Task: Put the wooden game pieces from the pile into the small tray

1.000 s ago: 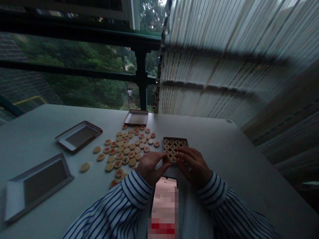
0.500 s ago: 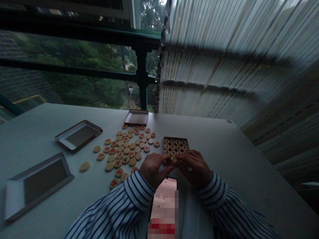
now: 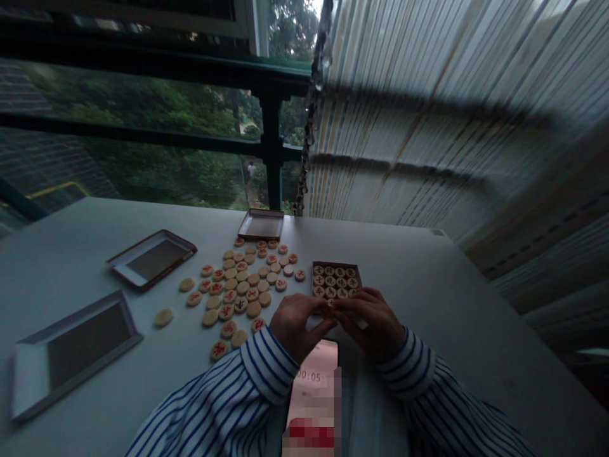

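My left hand [image 3: 297, 325] and my right hand [image 3: 373, 322] meet at the near edge of a small shallow box [image 3: 335, 263]. Both sets of fingertips pinch a round Chinese chess piece [image 3: 330, 304], mostly covered by the fingers. Neat rows of wooden pieces with black characters [image 3: 330, 280] fill the part of the box that shows; my hands hide its near end. Left of the box, many loose chess pieces [image 3: 242, 287] lie scattered, some with red characters up, some blank side up, and one with a black character [image 3: 240, 305].
A lit phone [image 3: 318, 365] with a timer lies below my hands, between my forearms. Three shallow trays or lids stand on the white table: one at the back [image 3: 261, 236], one at left [image 3: 143, 284], one at near left [image 3: 71, 395]. Railings and a ribbed panel border the table.
My hands stay at the box's near edge, with only a slight shift of the fingers. Less of the pinched piece shows now. The loose pieces and trays have not moved on the table.
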Motion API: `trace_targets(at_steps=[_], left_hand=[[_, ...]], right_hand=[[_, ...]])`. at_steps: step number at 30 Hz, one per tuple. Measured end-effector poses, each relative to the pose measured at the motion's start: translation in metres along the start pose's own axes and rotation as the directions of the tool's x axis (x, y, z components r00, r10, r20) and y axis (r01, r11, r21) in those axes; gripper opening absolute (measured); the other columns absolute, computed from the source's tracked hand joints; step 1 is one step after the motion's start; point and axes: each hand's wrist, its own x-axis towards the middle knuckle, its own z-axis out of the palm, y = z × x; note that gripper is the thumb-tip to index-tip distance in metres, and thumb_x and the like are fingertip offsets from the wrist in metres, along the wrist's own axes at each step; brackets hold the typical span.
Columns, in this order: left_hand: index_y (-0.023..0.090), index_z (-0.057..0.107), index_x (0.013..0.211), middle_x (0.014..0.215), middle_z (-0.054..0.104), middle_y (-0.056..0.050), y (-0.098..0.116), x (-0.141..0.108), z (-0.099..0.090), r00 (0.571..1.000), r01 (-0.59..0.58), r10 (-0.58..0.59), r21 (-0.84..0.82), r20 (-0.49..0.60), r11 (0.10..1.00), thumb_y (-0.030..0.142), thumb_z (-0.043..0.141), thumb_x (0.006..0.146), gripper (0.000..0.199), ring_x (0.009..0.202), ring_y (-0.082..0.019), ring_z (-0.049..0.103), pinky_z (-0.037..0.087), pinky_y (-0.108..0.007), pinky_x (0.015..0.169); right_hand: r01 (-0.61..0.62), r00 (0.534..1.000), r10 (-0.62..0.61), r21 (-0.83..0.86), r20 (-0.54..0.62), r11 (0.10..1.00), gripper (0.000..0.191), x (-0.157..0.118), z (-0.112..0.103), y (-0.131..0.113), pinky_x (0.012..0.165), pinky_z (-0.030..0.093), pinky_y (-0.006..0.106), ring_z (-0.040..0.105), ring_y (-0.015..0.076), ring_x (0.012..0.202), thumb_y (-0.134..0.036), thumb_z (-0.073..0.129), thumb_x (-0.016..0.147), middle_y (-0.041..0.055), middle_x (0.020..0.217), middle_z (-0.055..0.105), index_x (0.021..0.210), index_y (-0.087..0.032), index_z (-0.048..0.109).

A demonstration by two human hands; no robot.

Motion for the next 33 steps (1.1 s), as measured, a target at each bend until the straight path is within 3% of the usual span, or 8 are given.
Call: trace_targets(at_steps=[16,23,28,33], left_hand=[[0.016,0.059,0.085,0.072,0.066,-0.004,0.0000,-0.0011,-0.0003,0.999,0.038,-0.033,-0.114,0.041,0.993,0.026,0.062,0.069,0.019,0.069,-0.016,0.060,0.048,-0.029,0.063],[0.014,0.062,0.084,0.076,0.067,-0.006,0.0011,-0.0016,0.0006,0.970,0.244,-0.226,-0.291,0.093,0.925,0.022,0.058,0.072,0.015,0.071,-0.015,0.062,0.051,-0.027,0.066],[0.013,0.062,0.085,0.074,0.068,-0.006,0.0040,-0.0012,0.0030,0.920,0.391,-0.349,-0.410,0.175,0.824,0.023,0.056,0.074,0.015,0.067,-0.014,0.063,0.052,-0.025,0.065],[0.014,0.062,0.081,0.073,0.068,-0.004,0.0043,-0.0005,0.0051,0.858,0.505,-0.482,-0.469,0.179,0.725,0.026,0.058,0.072,0.015,0.066,-0.014,0.063,0.053,-0.026,0.065]], right_hand=[[-0.025,0.999,0.022,0.103,0.027,0.994,0.011,0.0021,-0.0026,0.0002,0.068,0.041,0.031,0.057,0.0116,0.061,-0.019,0.055,0.075,0.0013,0.070,0.065,0.084,-0.018,0.059],[-0.015,1.000,0.014,0.101,0.005,0.995,0.009,0.0020,-0.0022,0.0002,0.067,0.041,0.029,0.057,0.0112,0.061,-0.017,0.056,0.074,0.0015,0.069,0.064,0.083,-0.017,0.058],[-0.005,1.000,0.004,0.069,0.023,0.998,0.010,0.0013,-0.0021,0.0007,0.068,0.040,0.030,0.057,0.0116,0.063,-0.018,0.055,0.075,0.0017,0.072,0.065,0.085,-0.018,0.057],[0.001,0.999,-0.003,0.034,0.051,0.999,0.015,0.0021,-0.0040,-0.0012,0.070,0.040,0.031,0.057,0.0132,0.069,-0.020,0.054,0.075,0.0025,0.078,0.066,0.090,-0.019,0.056]])
